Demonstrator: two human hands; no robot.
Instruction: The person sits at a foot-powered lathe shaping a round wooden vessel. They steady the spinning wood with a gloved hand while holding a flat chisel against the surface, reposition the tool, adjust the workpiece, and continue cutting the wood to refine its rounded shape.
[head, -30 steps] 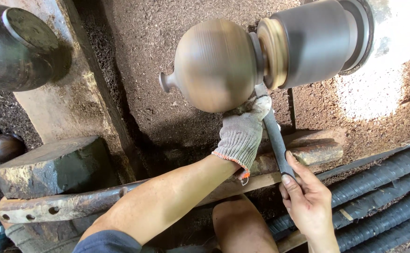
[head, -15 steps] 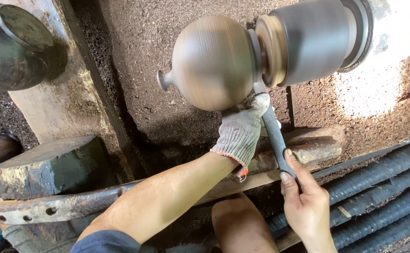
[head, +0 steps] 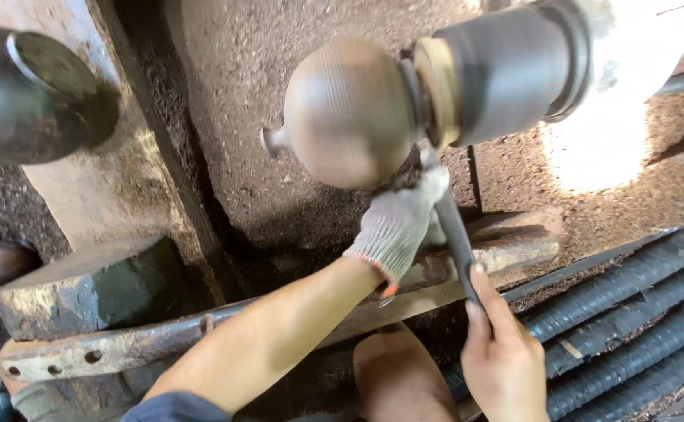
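1. In the middle of the view, a round brown wooden ball shape (head: 350, 109) sits sideways on a turning machine. It looks blurry.
2. A grey drum (head: 506, 70) of the machine holds the ball from the right, with a pale wooden ring (head: 439, 82) between them.
3. The left hand (head: 400, 223) wears a white knitted glove. It is just under the ball and its fingers are closed around the top part of a dark metal tool (head: 455, 230).
4. The tip of the tool touches the ball near the ring.
5. The right hand (head: 506, 359) is bare. It grips the lower end of the same tool, fingers wrapped tight.
6. The tool leans on a rusty metal bar (head: 123, 348) that runs across under the hands, with holes near its left end.
7. A knee (head: 396, 375) shows at the bottom edge.
8. Black ribbed hoses (head: 631, 312) lie in the lower right corner.
9. A dark round pot (head: 29, 94) sits in the top left corner.
10. Brown wood dust (head: 240, 94) covers the ground.
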